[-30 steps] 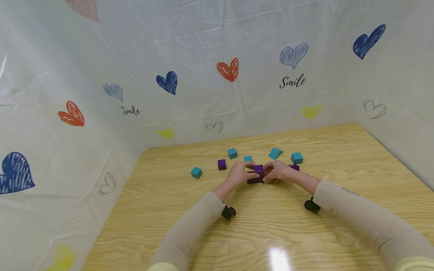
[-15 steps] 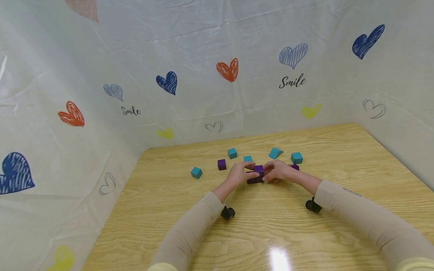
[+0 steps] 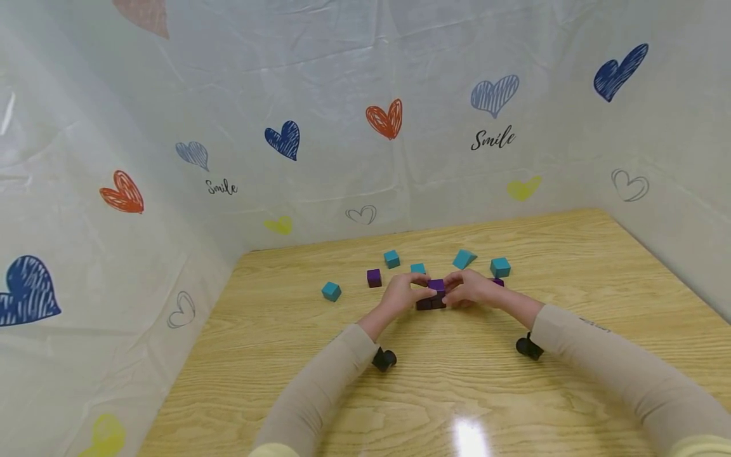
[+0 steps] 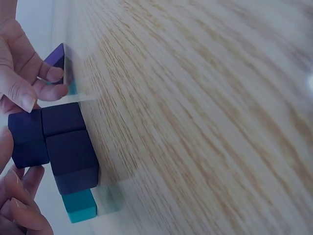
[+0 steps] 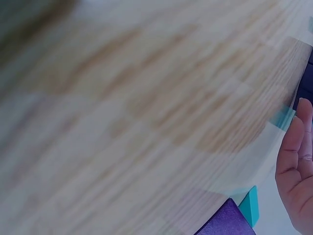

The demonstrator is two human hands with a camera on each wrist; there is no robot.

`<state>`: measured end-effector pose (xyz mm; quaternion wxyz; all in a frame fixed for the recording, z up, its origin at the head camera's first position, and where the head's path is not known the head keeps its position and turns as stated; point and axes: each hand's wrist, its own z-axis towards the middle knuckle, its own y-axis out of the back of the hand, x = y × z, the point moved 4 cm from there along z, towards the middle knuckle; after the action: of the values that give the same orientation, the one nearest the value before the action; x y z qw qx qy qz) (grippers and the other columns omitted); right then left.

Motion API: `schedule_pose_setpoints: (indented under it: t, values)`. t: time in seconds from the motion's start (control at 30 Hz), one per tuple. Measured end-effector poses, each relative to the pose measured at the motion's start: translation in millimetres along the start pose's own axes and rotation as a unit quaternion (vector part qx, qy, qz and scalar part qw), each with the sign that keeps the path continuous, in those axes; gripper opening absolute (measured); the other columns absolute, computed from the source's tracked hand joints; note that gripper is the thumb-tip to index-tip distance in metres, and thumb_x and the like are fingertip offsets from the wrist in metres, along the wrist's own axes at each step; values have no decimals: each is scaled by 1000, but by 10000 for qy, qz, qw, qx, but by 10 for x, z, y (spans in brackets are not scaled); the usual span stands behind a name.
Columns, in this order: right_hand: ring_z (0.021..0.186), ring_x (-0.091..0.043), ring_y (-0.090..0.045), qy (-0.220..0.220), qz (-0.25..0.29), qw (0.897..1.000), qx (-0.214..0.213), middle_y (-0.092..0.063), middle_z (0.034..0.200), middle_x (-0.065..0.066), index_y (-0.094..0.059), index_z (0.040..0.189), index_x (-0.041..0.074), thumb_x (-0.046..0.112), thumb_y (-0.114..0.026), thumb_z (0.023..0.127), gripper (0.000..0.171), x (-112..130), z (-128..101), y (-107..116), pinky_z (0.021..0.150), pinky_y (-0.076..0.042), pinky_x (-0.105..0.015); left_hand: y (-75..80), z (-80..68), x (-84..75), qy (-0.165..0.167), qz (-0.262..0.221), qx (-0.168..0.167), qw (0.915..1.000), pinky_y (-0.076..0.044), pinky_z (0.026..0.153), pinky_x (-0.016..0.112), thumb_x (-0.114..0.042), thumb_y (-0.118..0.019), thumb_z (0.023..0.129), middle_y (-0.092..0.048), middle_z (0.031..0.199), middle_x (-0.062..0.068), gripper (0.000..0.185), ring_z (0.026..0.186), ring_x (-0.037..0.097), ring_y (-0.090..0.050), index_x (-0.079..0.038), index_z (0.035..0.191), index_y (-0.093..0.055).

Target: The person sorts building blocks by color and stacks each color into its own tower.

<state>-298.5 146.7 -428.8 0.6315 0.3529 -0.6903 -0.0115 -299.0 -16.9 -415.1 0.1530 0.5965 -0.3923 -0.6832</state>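
Observation:
A purple cube (image 3: pixel 436 286) sits atop two more dark purple cubes (image 4: pixel 73 152) that stand side by side on the table, its base spanning their joint. From the left, my left hand (image 3: pixel 401 294) pinches the top cube, with its thumb in front and its fingers behind. My right hand (image 3: pixel 471 288) holds the same cube from the right. Its thumb (image 4: pixel 22 93) touches the cube's side in the left wrist view, while other fingers curl lower beside the stack. In the right wrist view the right hand (image 5: pixel 298 171) partly overlaps the dark cubes (image 5: pixel 306 83).
Teal cubes (image 3: pixel 391 259) and a teal wedge (image 3: pixel 464 258) lie behind the stack. A loose purple cube (image 3: pixel 374 278) and another teal cube (image 3: pixel 331 291) are on the left. Behind my right wrist are a purple block (image 3: pixel 498 281) and a teal cube (image 3: pixel 500 266). A white curtain backs the table.
Both hands stay at the stack. The purple cubes between them have shifted only slightly, and the joint between the lower cubes shows more clearly.

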Motion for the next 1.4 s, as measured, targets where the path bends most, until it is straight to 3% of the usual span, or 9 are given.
schedule_pose_setpoints:
  t: [0.87, 1.13, 1.4]
  values:
    - [85, -17, -60, -39, 10, 10000, 2, -53, 119, -25, -43, 127, -11, 15, -68, 83, 57, -10, -1, 22, 72, -51, -31, -23, -3, -21, 68, -18, -83, 9999, -47, 85, 25, -34, -64, 85, -64, 114, 0, 38, 106, 15, -57, -12, 115, -64]
    - [103, -28, -52, 212, -148, 9994, -249, -51, 122, -23, -51, 124, -3, 19, -68, 83, 50, 30, -29, 71, 74, -50, -31, -22, -8, -30, 112, 0, -76, 9999, -48, 83, 25, -34, -65, 84, -64, 112, 0, 37, 104, 15, -57, -12, 113, -65]
    - [84, -21, -59, 356, 85, 9990, -251, -50, 121, -24, -52, 123, -3, 16, -66, 85, 45, 32, -20, 78, 69, -51, -38, -7, -11, -11, 166, -102, 62, 9998, -49, 80, 25, -33, -66, 83, -65, 108, 2, 39, 104, 17, -58, -11, 116, -63]
